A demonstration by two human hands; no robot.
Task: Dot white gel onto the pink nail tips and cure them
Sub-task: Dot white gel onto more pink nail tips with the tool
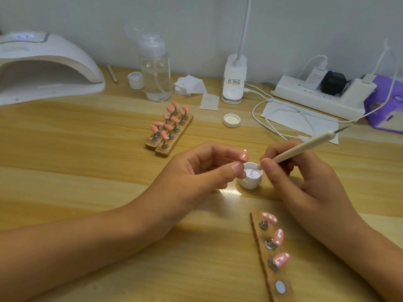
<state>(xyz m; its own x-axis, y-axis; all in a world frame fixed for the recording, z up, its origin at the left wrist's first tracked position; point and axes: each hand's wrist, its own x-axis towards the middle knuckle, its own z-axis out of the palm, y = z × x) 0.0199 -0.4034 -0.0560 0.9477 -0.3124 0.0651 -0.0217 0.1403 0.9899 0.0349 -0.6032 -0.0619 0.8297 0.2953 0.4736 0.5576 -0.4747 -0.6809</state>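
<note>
**Tool dipped in the white gel**

The right hand (pixel 301 175) grips the dotting tool (pixel 305 147), its end in the gel pot (pixel 250 176) at mid-bench (pixel 87 171). The left hand (pixel 196 168) pinches one pink nail tip (pixel 244 155) at the pot's 11 o'clock. Three dotted tips (pixel 278 236) stand on a wooden strip (pixel 260 235) at 5 o'clock.
</note>
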